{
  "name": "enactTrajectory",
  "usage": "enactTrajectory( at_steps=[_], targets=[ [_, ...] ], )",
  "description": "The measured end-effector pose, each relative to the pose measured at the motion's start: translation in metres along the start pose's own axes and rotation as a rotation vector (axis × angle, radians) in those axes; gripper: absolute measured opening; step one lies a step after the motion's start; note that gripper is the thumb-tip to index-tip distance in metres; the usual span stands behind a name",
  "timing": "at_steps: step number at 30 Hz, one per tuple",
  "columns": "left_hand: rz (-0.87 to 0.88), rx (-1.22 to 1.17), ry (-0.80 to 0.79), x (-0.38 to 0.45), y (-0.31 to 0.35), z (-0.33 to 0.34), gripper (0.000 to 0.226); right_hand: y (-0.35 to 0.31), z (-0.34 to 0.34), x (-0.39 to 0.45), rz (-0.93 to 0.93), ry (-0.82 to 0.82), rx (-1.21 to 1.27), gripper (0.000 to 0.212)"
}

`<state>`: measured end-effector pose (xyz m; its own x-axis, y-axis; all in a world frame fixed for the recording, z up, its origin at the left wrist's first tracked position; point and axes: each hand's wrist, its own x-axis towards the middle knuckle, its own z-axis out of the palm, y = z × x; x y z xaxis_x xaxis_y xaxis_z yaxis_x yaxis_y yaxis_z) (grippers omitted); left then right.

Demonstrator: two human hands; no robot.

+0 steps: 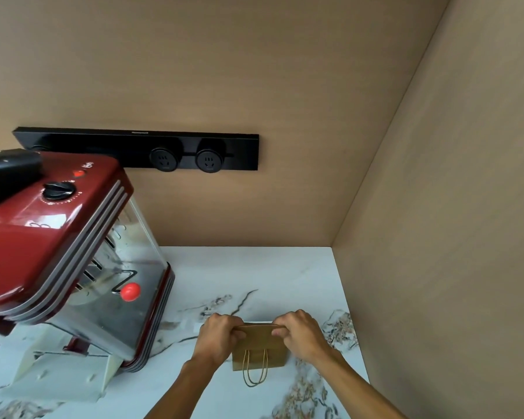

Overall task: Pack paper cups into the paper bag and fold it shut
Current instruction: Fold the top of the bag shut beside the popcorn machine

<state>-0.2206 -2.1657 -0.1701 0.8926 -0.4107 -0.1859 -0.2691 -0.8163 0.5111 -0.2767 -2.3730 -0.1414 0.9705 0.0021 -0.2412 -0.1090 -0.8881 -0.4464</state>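
The paper bag (259, 347) stands upright on the marble counter (254, 276), to the right of the red popcorn machine (73, 252) and a little nearer to the camera than its base. The bag is of brown kraft paper, matte and smooth, with a flat rectangular face turned to the camera. Its folded top edge runs left to right, parallel to the back wall, and this is its long axis as it shows here. The top is rolled over into a thick soft ridge. Two thin twisted-paper handles (255, 368) hang down the front face as narrow loops — their lower ends reach past the bottom of the bag, onto the counter.

The left hand (221, 335) grips the left end of the rolled edge, the fingers curled and pressed together around the fold. The right hand (300, 332) does the same at the right end, its fingers also curled tight over the paper. What is inside the bag cannot be seen.

The counter is white stone with grey and brownish veins, glossy. The machine has a shiny red top and clear walls. Behind it, on the tan wall, sits a black socket strip (139, 149) — long and flat.
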Motion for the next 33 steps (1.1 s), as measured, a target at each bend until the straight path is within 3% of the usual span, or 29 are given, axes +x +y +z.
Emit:
enactTrajectory(
  at_steps=[12,17,23,30,33],
  targets=[
    [-0.109,-0.123,0.003,-0.006,0.0,0.0,0.01,-0.003,0.003,0.001,0.044,-0.004,0.057,0.013],
    [-0.168,-0.254,0.093,-0.011,0.002,0.006,0.045,-0.003,0.009,-0.003,0.09,0.036,0.163,0.018],
    [-0.188,-0.339,0.132,-0.015,0.009,0.003,0.047,-0.002,0.008,-0.005,0.096,0.063,0.186,0.023],
    [-0.191,-0.314,0.134,-0.015,0.011,0.007,0.037,-0.01,0.001,-0.003,0.05,0.013,-0.055,0.011],
    [-0.162,-0.277,0.131,-0.012,0.011,0.009,0.051,-0.026,0.004,0.003,-0.006,-0.03,-0.119,0.013]
  ],
)
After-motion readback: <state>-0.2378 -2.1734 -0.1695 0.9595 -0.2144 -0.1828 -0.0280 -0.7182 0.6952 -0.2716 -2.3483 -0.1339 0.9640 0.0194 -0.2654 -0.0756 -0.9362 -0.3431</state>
